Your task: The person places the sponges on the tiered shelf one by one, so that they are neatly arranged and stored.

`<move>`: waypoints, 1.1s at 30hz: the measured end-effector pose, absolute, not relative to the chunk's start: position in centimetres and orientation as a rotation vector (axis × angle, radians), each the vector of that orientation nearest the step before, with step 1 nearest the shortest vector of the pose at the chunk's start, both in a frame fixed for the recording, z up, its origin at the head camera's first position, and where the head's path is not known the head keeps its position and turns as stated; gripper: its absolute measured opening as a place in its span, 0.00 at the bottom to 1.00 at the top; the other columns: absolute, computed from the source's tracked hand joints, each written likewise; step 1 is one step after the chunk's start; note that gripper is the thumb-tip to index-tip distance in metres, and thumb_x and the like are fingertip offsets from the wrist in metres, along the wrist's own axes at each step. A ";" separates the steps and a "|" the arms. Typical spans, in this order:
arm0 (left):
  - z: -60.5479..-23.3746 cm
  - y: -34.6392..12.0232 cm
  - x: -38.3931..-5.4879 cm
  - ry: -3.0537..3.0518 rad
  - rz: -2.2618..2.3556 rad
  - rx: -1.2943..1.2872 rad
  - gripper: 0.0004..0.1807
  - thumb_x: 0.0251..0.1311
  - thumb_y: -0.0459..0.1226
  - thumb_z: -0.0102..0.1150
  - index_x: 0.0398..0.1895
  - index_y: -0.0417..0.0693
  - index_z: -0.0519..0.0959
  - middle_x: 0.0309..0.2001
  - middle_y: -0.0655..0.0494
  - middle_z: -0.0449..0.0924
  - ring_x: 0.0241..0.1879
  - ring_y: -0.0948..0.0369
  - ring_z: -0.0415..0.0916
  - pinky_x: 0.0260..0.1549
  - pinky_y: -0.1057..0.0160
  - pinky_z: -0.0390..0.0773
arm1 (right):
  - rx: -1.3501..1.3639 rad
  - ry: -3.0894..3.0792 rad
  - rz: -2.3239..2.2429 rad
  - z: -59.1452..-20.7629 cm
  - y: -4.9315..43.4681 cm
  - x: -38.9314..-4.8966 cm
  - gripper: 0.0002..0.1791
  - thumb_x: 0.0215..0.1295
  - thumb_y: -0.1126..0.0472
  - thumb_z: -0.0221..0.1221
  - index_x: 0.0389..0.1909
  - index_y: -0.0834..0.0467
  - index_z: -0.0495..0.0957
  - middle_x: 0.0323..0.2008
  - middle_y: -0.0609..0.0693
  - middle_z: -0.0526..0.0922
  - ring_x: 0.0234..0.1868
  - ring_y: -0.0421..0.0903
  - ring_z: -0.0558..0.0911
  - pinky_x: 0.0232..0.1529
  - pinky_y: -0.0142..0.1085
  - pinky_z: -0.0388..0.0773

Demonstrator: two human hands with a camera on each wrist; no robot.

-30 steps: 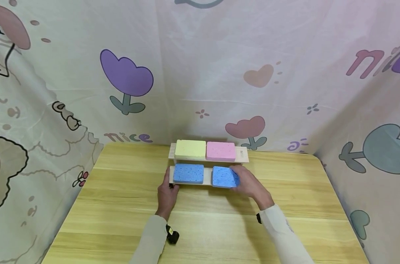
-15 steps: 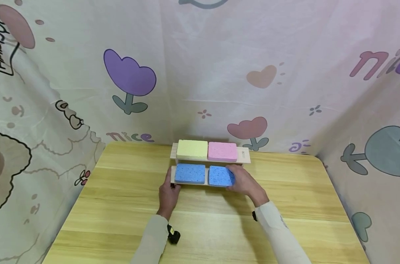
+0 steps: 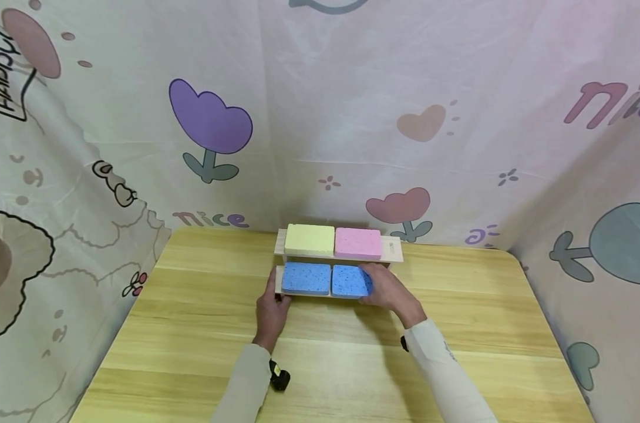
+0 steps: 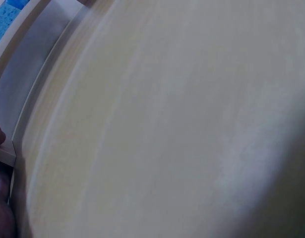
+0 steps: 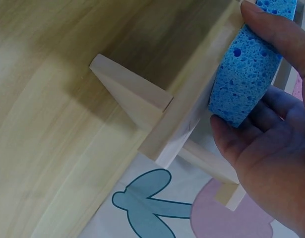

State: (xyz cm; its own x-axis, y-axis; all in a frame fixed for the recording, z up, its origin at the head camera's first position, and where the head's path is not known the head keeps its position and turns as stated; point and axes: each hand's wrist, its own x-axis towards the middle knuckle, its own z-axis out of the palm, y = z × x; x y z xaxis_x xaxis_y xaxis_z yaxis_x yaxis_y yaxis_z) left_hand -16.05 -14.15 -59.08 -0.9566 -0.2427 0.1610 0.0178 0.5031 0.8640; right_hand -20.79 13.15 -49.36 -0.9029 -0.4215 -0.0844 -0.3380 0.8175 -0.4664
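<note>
A small two-step wooden rack (image 3: pixel 393 249) stands at the back of the table. Its upper step carries a yellow sponge (image 3: pixel 309 239) and a pink sponge (image 3: pixel 358 242) side by side. On the lower step lie a left blue sponge (image 3: pixel 306 278) and, close beside it, a right blue sponge (image 3: pixel 350 281). My right hand (image 3: pixel 390 292) holds the right blue sponge by its right end, thumb and fingers on opposite edges in the right wrist view. My left hand (image 3: pixel 270 318) grips the lower step's left end; only some fingers show in the left wrist view.
The wooden table (image 3: pixel 320 364) extends in front of the rack and to both sides. A printed cloth (image 3: pixel 309 106) hangs right behind the rack and along both sides. In the right wrist view, a wooden leg (image 5: pixel 130 94) of the rack juts out.
My right hand has slid the right blue sponge leftward along the lower step, narrowing its gap to the left blue sponge. The left hand keeps its grip. The head view has shifted slightly.
</note>
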 end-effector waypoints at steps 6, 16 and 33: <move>-59.1 -14.2 -16.0 -2.495 -1.442 0.186 0.43 0.58 0.28 0.59 0.75 0.57 0.51 0.52 0.37 0.79 0.40 0.50 0.82 0.31 0.63 0.81 | -0.576 2.812 -0.672 -49.5 13.1 -20.8 0.43 0.40 0.62 0.76 0.60 0.63 0.69 0.57 0.55 0.75 0.54 0.50 0.73 0.61 0.47 0.71; -59.2 -14.1 -16.1 -2.498 -1.424 0.194 0.44 0.58 0.28 0.59 0.75 0.56 0.51 0.52 0.37 0.80 0.38 0.51 0.82 0.29 0.65 0.80 | -0.586 2.812 -0.627 -49.5 12.9 -21.0 0.44 0.41 0.61 0.76 0.62 0.63 0.68 0.60 0.56 0.74 0.57 0.51 0.73 0.63 0.46 0.69; -59.0 -14.1 -16.1 -2.481 -1.417 0.185 0.43 0.57 0.28 0.59 0.74 0.54 0.53 0.54 0.38 0.78 0.43 0.50 0.82 0.34 0.57 0.82 | -0.564 2.786 -0.669 -49.9 13.1 -21.2 0.44 0.41 0.60 0.75 0.63 0.62 0.67 0.60 0.55 0.72 0.57 0.51 0.72 0.64 0.48 0.68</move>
